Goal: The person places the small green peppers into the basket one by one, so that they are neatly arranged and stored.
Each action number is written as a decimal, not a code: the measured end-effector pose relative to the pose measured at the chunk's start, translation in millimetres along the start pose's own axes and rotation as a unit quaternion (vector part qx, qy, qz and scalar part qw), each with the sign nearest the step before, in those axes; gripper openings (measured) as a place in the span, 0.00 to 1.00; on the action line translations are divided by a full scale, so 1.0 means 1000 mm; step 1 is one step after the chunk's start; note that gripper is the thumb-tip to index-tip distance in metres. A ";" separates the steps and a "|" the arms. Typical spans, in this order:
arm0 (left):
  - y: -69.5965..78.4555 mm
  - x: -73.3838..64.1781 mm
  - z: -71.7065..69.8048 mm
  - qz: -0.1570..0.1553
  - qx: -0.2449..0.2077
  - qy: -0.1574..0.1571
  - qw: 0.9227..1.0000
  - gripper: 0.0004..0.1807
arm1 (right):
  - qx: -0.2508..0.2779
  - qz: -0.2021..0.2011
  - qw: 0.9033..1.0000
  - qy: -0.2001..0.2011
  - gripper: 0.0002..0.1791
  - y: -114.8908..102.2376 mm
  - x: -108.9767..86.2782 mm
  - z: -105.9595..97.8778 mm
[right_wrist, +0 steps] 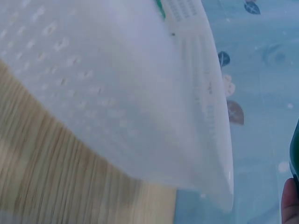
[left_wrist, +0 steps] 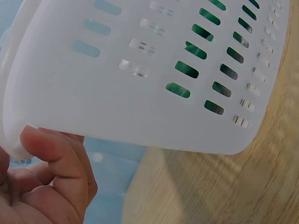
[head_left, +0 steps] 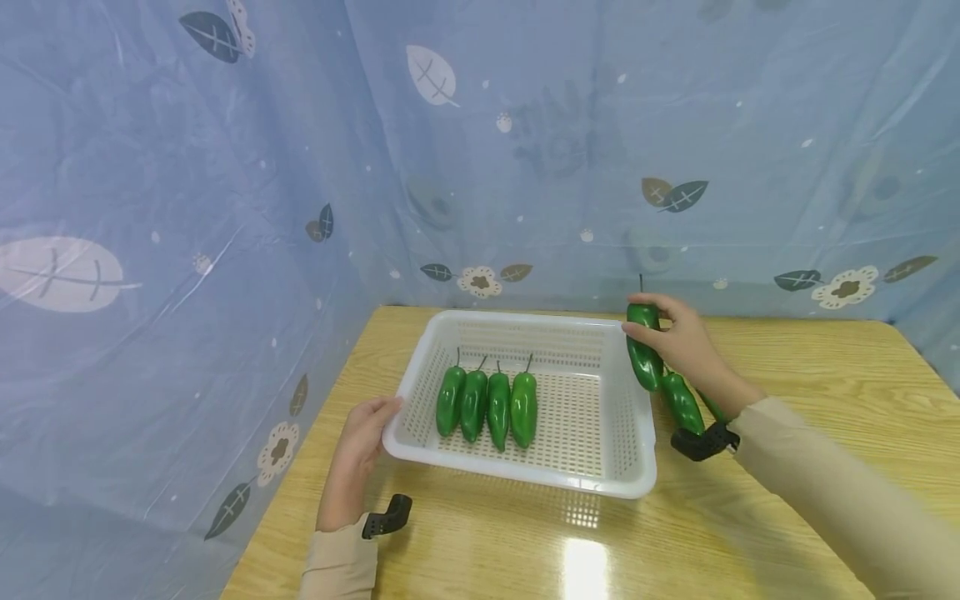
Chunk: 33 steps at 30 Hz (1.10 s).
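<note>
A white plastic basket point(head_left: 517, 479) with slotted walls sits on the wooden table. Inside it, toward the left, several green peppers point(head_left: 498, 408) lie side by side, stems pointing to the back. My left hand point(head_left: 369, 429) grips the basket's left rim; the left wrist view shows the thumb point(left_wrist: 51, 144) against the rim's edge. Just past the right rim, my right hand point(head_left: 686, 337) pinches a green pepper point(head_left: 643, 358) with its stem up, held above the table. Only a fingertip point(right_wrist: 290, 200) and a dark green sliver of that pepper show in the right wrist view.
More green peppers point(head_left: 681, 404) lie on the table right of the basket, partly hidden under my right hand and wrist. A blue curtain point(head_left: 525, 167) with leaf prints hangs behind and at the left. The wooden table point(head_left: 840, 400) extends to the right.
</note>
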State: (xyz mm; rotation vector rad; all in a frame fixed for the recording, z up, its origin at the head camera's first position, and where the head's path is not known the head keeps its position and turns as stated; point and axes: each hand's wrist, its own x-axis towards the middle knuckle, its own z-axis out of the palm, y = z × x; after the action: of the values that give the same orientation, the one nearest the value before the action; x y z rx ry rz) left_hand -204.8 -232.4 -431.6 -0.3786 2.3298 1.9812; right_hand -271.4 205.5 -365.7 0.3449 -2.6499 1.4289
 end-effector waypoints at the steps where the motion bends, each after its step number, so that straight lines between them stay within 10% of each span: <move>1: 0.000 0.000 0.000 0.002 0.001 -0.001 1.000 0.22 | 0.002 -0.001 1.000 -0.003 0.30 -0.002 0.001 0.003; 33: 0.000 0.001 0.000 0.009 -0.007 -0.007 1.000 0.21 | -0.006 0.015 0.997 -0.080 0.27 -0.027 0.024 0.082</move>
State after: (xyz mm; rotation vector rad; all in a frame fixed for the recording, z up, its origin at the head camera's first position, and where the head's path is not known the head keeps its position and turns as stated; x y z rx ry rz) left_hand -205.3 -232.7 -432.0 -0.3441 2.3201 2.0018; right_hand -286.8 118.7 -383.9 0.4386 -2.7992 1.4514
